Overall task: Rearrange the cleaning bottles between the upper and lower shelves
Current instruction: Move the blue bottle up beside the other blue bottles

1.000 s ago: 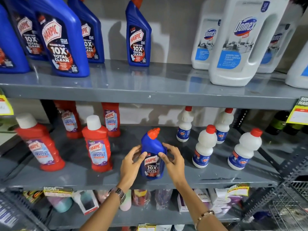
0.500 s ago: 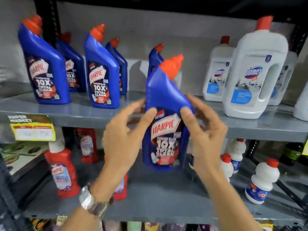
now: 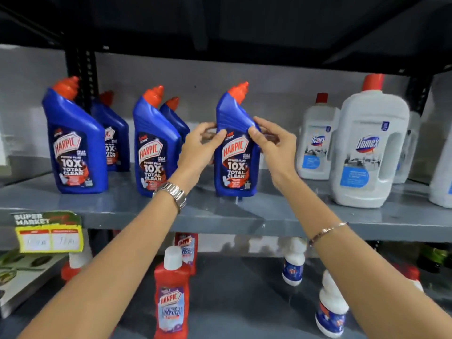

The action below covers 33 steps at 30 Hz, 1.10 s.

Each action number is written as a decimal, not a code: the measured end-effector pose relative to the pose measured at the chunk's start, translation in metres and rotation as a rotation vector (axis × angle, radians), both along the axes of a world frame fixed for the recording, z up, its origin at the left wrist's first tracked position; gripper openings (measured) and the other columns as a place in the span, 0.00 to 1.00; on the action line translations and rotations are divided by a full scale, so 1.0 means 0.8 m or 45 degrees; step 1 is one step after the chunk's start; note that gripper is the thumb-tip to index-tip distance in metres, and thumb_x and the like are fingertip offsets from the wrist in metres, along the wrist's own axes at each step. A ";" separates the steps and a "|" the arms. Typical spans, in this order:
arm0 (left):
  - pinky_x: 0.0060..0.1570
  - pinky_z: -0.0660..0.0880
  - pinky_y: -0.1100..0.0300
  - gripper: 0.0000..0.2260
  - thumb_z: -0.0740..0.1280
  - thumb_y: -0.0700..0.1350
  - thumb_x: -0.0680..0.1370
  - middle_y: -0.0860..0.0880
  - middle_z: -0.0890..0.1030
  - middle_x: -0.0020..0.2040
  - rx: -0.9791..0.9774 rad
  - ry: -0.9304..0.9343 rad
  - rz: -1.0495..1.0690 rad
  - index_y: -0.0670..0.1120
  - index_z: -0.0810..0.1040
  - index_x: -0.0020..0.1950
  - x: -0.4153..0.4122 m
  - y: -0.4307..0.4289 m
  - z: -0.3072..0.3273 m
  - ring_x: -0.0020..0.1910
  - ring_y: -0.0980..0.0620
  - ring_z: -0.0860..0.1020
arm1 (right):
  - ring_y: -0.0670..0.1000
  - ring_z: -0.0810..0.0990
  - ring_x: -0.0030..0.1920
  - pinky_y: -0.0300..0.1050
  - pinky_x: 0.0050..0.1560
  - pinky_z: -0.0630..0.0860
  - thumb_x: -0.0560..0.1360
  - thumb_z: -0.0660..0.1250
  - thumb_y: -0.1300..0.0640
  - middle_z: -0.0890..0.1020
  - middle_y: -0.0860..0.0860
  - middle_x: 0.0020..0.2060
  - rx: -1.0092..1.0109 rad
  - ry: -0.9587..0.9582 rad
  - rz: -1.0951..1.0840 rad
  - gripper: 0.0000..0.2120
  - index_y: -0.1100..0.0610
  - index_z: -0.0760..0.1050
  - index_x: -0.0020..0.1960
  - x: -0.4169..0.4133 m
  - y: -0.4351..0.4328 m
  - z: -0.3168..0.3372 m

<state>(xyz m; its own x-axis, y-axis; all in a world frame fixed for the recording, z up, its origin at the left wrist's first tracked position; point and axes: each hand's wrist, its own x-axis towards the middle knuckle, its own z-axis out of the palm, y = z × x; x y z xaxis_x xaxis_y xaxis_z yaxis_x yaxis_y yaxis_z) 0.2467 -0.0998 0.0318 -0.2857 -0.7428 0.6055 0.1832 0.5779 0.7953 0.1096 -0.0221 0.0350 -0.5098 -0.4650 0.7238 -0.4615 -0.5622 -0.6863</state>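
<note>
Both hands, left hand and right hand, clamp a blue, red-capped bottle labelled "Harpic 10X Total Clean"; it stands upright near the upper shelf's front edge.

Light falls evenly on my upper shelf, which shows a soft sheen. Above it all is dark. The lower bottles and frame edges blur and bend.

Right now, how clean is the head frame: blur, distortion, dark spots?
Head view: the held blue Harpic bottle and both hands, left and right, read fairly sharp; the lower-shelf white bottle and the price tag are smeared. Wide-angle bowing bends the upper shelf's edge. Top of frame is near black.
</note>
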 end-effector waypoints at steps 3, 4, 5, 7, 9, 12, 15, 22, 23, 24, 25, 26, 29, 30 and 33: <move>0.52 0.79 0.43 0.08 0.68 0.52 0.74 0.56 0.79 0.48 0.043 -0.030 0.003 0.58 0.75 0.52 -0.008 -0.019 -0.014 0.51 0.53 0.79 | 0.46 0.78 0.40 0.51 0.49 0.79 0.68 0.73 0.54 0.83 0.46 0.41 0.041 -0.017 0.008 0.11 0.49 0.82 0.51 -0.007 -0.014 -0.011; 0.52 0.79 0.43 0.07 0.68 0.52 0.74 0.57 0.79 0.48 0.046 -0.046 0.009 0.59 0.75 0.51 -0.010 -0.023 -0.016 0.52 0.53 0.79 | 0.46 0.78 0.40 0.51 0.50 0.80 0.69 0.73 0.54 0.83 0.46 0.40 0.054 -0.019 0.005 0.11 0.48 0.81 0.51 -0.008 -0.017 -0.014; 0.52 0.79 0.43 0.07 0.68 0.53 0.74 0.57 0.79 0.48 0.048 -0.057 0.012 0.61 0.74 0.50 -0.010 -0.025 -0.017 0.52 0.53 0.79 | 0.47 0.79 0.41 0.53 0.51 0.80 0.69 0.72 0.53 0.83 0.47 0.41 0.067 -0.017 -0.003 0.11 0.47 0.81 0.51 -0.010 -0.019 -0.016; 0.51 0.80 0.43 0.06 0.68 0.54 0.73 0.57 0.80 0.49 0.044 -0.070 0.007 0.63 0.74 0.48 -0.011 -0.028 -0.018 0.53 0.53 0.79 | 0.47 0.80 0.42 0.54 0.52 0.81 0.69 0.72 0.52 0.84 0.49 0.43 0.086 -0.009 -0.017 0.11 0.46 0.81 0.51 -0.012 -0.020 -0.017; 0.51 0.80 0.43 0.07 0.68 0.55 0.73 0.56 0.80 0.50 0.036 -0.077 0.006 0.64 0.74 0.48 -0.011 -0.030 -0.019 0.53 0.53 0.79 | 0.48 0.80 0.43 0.55 0.53 0.81 0.69 0.73 0.51 0.84 0.51 0.45 0.096 -0.003 -0.016 0.12 0.46 0.81 0.52 -0.014 -0.022 -0.018; 0.51 0.80 0.43 0.09 0.68 0.57 0.71 0.56 0.80 0.51 0.045 -0.087 0.014 0.64 0.74 0.50 -0.012 -0.030 -0.023 0.54 0.52 0.79 | 0.49 0.81 0.45 0.57 0.53 0.80 0.67 0.72 0.46 0.85 0.53 0.48 0.095 0.007 -0.031 0.15 0.45 0.81 0.53 -0.013 -0.023 -0.020; 0.51 0.79 0.42 0.13 0.66 0.67 0.64 0.59 0.81 0.52 0.046 -0.099 0.065 0.70 0.74 0.47 -0.013 -0.030 -0.025 0.54 0.54 0.80 | 0.51 0.82 0.47 0.56 0.53 0.80 0.66 0.72 0.46 0.85 0.54 0.49 0.102 -0.008 -0.021 0.15 0.44 0.80 0.53 -0.013 -0.022 -0.021; 0.50 0.79 0.43 0.26 0.63 0.70 0.62 0.58 0.81 0.52 0.002 -0.107 0.142 0.64 0.73 0.57 -0.012 -0.022 -0.028 0.54 0.54 0.79 | 0.55 0.82 0.52 0.55 0.54 0.81 0.69 0.73 0.50 0.84 0.57 0.51 0.113 -0.067 0.088 0.13 0.45 0.80 0.53 -0.015 -0.022 -0.022; 0.50 0.79 0.43 0.26 0.64 0.70 0.62 0.58 0.81 0.52 -0.001 -0.104 0.141 0.63 0.73 0.57 -0.012 -0.021 -0.027 0.53 0.54 0.80 | 0.55 0.82 0.52 0.56 0.54 0.80 0.69 0.72 0.49 0.84 0.57 0.51 0.107 -0.072 0.094 0.14 0.45 0.80 0.54 -0.015 -0.024 -0.022; 0.50 0.79 0.43 0.26 0.64 0.70 0.62 0.57 0.81 0.52 0.004 -0.106 0.142 0.63 0.73 0.57 -0.012 -0.021 -0.027 0.53 0.54 0.80 | 0.55 0.82 0.52 0.57 0.54 0.80 0.69 0.72 0.48 0.83 0.57 0.51 0.110 -0.075 0.089 0.14 0.44 0.79 0.54 -0.013 -0.023 -0.023; 0.51 0.79 0.43 0.26 0.64 0.70 0.62 0.57 0.81 0.53 0.011 -0.109 0.145 0.63 0.73 0.58 -0.012 -0.021 -0.027 0.54 0.53 0.80 | 0.55 0.82 0.52 0.57 0.54 0.80 0.69 0.72 0.48 0.83 0.57 0.52 0.105 -0.073 0.080 0.15 0.44 0.79 0.55 -0.013 -0.025 -0.024; 0.51 0.79 0.43 0.26 0.64 0.69 0.62 0.57 0.81 0.53 0.013 -0.108 0.139 0.63 0.73 0.58 -0.011 -0.020 -0.027 0.54 0.53 0.80 | 0.55 0.82 0.52 0.57 0.55 0.80 0.69 0.72 0.47 0.83 0.57 0.52 0.103 -0.069 0.078 0.15 0.44 0.79 0.56 -0.012 -0.022 -0.024; 0.52 0.79 0.42 0.26 0.65 0.68 0.63 0.56 0.81 0.53 0.013 -0.102 0.135 0.62 0.73 0.59 -0.012 -0.019 -0.028 0.55 0.52 0.79 | 0.54 0.80 0.55 0.57 0.57 0.79 0.71 0.70 0.49 0.81 0.56 0.56 0.103 -0.063 0.078 0.16 0.47 0.77 0.59 -0.010 -0.022 -0.027; 0.53 0.78 0.42 0.24 0.65 0.67 0.65 0.56 0.81 0.53 0.030 -0.100 0.139 0.61 0.73 0.59 -0.013 -0.020 -0.029 0.55 0.52 0.79 | 0.54 0.79 0.56 0.57 0.58 0.78 0.72 0.70 0.50 0.80 0.56 0.58 0.107 -0.056 0.081 0.17 0.48 0.77 0.60 -0.007 -0.019 -0.027; 0.54 0.78 0.42 0.20 0.64 0.65 0.68 0.59 0.80 0.51 0.027 -0.068 0.177 0.63 0.74 0.57 -0.013 -0.016 -0.035 0.55 0.53 0.79 | 0.51 0.77 0.59 0.56 0.61 0.76 0.72 0.69 0.52 0.78 0.54 0.59 0.100 -0.041 0.064 0.19 0.50 0.75 0.62 -0.002 -0.012 -0.031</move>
<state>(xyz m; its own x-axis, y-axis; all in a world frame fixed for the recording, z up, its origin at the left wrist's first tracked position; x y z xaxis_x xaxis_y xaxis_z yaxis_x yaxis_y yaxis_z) 0.2366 -0.1130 0.0040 -0.2102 -0.7901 0.5759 0.0598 0.5775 0.8142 0.1078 -0.0315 0.0102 -0.5071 -0.5449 0.6678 -0.4111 -0.5280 -0.7431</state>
